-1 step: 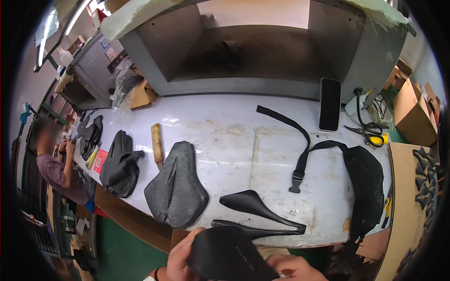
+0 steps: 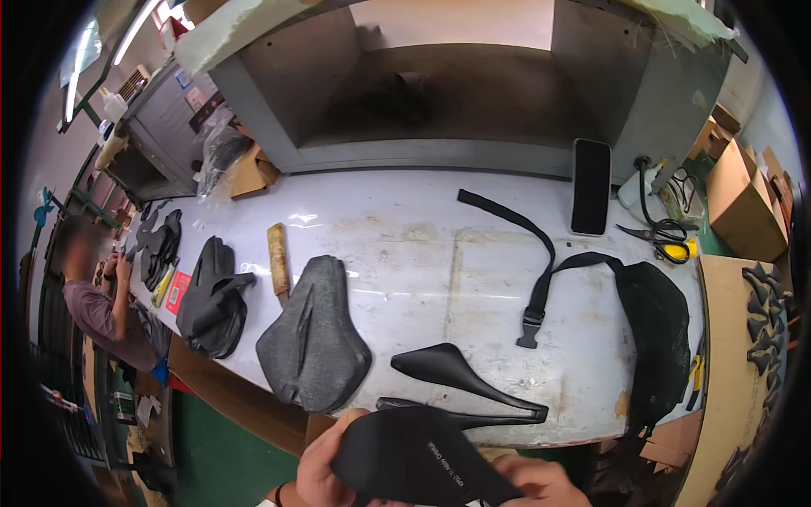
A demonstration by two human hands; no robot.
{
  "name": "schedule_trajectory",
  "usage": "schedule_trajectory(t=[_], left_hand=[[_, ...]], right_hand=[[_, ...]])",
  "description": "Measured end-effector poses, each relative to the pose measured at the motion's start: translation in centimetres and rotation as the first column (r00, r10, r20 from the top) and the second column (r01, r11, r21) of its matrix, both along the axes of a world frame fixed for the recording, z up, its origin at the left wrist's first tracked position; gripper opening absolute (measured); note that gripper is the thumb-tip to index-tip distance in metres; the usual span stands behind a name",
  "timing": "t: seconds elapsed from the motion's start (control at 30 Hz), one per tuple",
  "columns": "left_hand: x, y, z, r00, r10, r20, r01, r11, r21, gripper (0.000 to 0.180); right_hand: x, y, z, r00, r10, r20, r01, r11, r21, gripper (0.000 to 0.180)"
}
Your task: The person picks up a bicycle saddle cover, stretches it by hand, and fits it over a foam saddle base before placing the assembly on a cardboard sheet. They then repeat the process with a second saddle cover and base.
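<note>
Head view: left hand (image 2: 317,469) and right hand (image 2: 541,483) are gripping a black saddle cover (image 2: 418,460), fingers curling around its edges, above the workbench (image 2: 405,228).

Only a small part of the person shows, low along the bottom edge of the head view: the left hand (image 2: 319,473) and the right hand (image 2: 541,483), both bare, with no gloves and no rings that can be made out. A thin dark band (image 2: 278,495) circles the left wrist, and just below it a sliver of pale sleeve or cuff reaches the picture's edge, too small to tell its cloth. The right hand's fingers (image 2: 517,467) and knuckles show, while its wrist is cut off by the frame.
</note>
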State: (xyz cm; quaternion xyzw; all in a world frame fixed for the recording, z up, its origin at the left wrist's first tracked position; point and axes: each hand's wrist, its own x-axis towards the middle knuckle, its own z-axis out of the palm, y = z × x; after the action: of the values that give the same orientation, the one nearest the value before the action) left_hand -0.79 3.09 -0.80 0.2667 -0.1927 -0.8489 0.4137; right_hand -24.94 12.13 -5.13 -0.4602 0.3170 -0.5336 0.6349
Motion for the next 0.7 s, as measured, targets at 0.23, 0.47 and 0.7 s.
schedule_trajectory(t=[0.23,0.47,0.7], left_hand=[[-3.4,0.7,-2.9,0.981,-0.194,-0.017,0.192,0.977,-0.095,0.096],[-4.8,1.1,-3.9,0.751,-0.642,0.155,0.660,0.738,-0.141,0.064],[-6.5,0.2,-2.7,0.787,-0.255,0.561,0.605,0.495,-0.624,0.033]], right_hand=[[-3.3,4.1,2.2,0.848,-0.530,0.021,0.530,0.848,0.005,0.033],[-5.5,0.4,5.5,0.975,-0.106,0.196,0.191,0.848,-0.495,0.032],[-5.5,-0.6,5.6,0.978,0.017,0.208,0.087,0.873,-0.479,0.020]])
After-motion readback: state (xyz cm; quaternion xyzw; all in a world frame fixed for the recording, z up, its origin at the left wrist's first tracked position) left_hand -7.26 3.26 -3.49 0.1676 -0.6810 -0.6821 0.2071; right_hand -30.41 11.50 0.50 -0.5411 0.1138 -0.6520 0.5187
